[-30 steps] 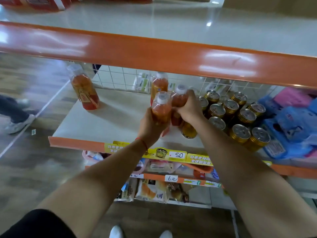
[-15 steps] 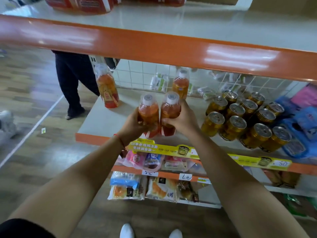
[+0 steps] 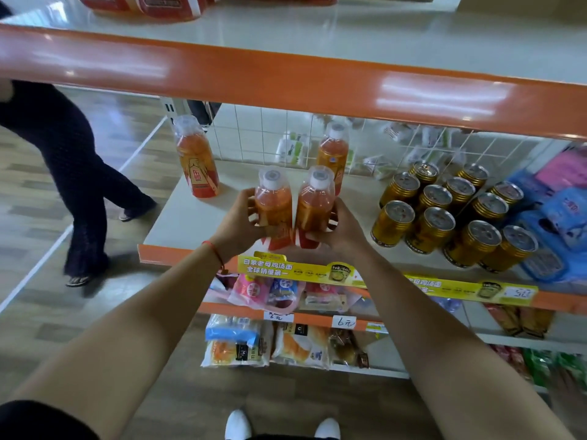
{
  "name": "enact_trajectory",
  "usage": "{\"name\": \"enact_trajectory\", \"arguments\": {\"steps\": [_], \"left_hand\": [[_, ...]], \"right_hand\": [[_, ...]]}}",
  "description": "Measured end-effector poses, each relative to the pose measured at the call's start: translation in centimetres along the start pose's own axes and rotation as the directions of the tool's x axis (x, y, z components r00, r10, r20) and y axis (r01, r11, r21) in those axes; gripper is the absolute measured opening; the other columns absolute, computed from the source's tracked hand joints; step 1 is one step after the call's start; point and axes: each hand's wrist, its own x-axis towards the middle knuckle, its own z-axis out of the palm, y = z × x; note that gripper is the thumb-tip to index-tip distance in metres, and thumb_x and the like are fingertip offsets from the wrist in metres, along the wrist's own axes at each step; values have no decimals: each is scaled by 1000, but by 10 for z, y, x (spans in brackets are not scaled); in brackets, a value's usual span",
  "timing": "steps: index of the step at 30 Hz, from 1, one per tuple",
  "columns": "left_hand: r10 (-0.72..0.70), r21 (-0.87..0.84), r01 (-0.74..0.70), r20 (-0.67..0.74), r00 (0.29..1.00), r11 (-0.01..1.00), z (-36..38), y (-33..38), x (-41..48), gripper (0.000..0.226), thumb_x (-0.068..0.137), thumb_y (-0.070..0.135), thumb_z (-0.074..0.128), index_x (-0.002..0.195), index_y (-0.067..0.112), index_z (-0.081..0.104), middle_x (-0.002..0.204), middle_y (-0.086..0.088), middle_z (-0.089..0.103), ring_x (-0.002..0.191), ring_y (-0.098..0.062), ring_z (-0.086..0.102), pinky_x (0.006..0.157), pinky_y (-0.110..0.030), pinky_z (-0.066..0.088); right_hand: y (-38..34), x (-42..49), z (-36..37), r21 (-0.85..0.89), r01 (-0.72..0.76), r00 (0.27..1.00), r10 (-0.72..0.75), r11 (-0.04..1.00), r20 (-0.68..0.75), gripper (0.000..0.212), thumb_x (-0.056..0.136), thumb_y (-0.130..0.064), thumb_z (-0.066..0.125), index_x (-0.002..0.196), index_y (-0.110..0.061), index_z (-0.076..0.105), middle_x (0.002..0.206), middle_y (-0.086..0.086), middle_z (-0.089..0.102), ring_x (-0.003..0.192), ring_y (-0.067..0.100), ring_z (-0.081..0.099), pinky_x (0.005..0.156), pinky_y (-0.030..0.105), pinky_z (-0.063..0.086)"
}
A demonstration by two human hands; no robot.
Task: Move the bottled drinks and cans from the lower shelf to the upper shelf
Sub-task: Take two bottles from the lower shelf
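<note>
My left hand (image 3: 236, 222) and right hand (image 3: 341, 227) each wrap one orange bottle (image 3: 273, 201), pressed side by side just above the lower shelf (image 3: 178, 223) front edge. Lifting them, I risk knocking the caps on the upper shelf (image 3: 286, 81) orange lip directly overhead, or one slipping free.

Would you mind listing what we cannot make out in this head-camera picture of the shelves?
- Labels of the two held bottles: covered by the left hand and right hand.
- Red packs on the upper shelf: cut off by the top edge.
- Items behind the wire grid: blurred and too small to identify.
- Print on the gold cans: too small to read.
- Far right price tag: blurred.
</note>
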Motion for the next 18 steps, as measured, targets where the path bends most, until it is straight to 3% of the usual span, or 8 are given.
{"name": "enact_trajectory", "arguments": {"steps": [2,4,7,9,12,15,18], "left_hand": [[-13,20,12,19,1000,1000,-7,-1,1,73,72,1,83,130,8,40,120,-4,59,116,-20,58,97,-33,52],[-36,34,35,47,998,999,-10,1,-1,67,74,-2,80,129,4,41,123,-6,58,119,-19,57,93,-24,52],[-25,-7,25,65,998,1000,-8,4,-4,66,77,-9,75,132,-2,39,128,-11,56,117,-17,54,79,-12,53],[-18,-40,21,65,998,999,-7,3,-7,65,77,-9,75,131,1,41,129,-12,56,119,-20,55,86,-19,54],[-23,-85,27,53,998,996,-6,-5,-13,66,73,-9,78,125,13,45,122,-4,59,119,-19,56,101,-36,50],[-20,-92,24,47,999,995,-6,-9,-17,72,73,-10,78,128,19,43,118,8,57,112,-7,56,102,-36,47],[1,-101,3,40,999,995,-7,-6,-15,77,71,-7,80,134,17,42,121,1,58,118,-18,57,102,-36,47]], "right_hand": [[2,-3,4,-5,17,999,-17,1000,-41,90,62,-16,92,138,-16,43,132,6,58,118,24,57,99,39,47],[1,-6,11,-28,43,995,-46,999,-92,86,61,-22,93,134,-13,47,128,9,57,116,26,57,92,33,47],[-1,-6,22,-94,25,984,-41,995,-175,85,58,-32,93,129,-12,51,121,11,56,114,28,56,94,39,49],[2,-5,25,-107,24,981,-44,994,-186,89,55,-39,93,129,-14,50,119,10,56,113,28,55,95,44,50],[5,-5,14,-81,38,996,-44,996,-78,93,54,-24,95,133,-15,46,124,6,52,118,24,52,95,38,48],[10,-4,-7,-39,61,992,-56,997,110,96,65,-5,87,144,-18,35,131,0,49,125,17,47,94,28,40],[10,4,-18,-39,101,974,-91,994,208,90,73,-2,82,145,-22,34,134,-6,49,127,9,42,102,31,38]]}}
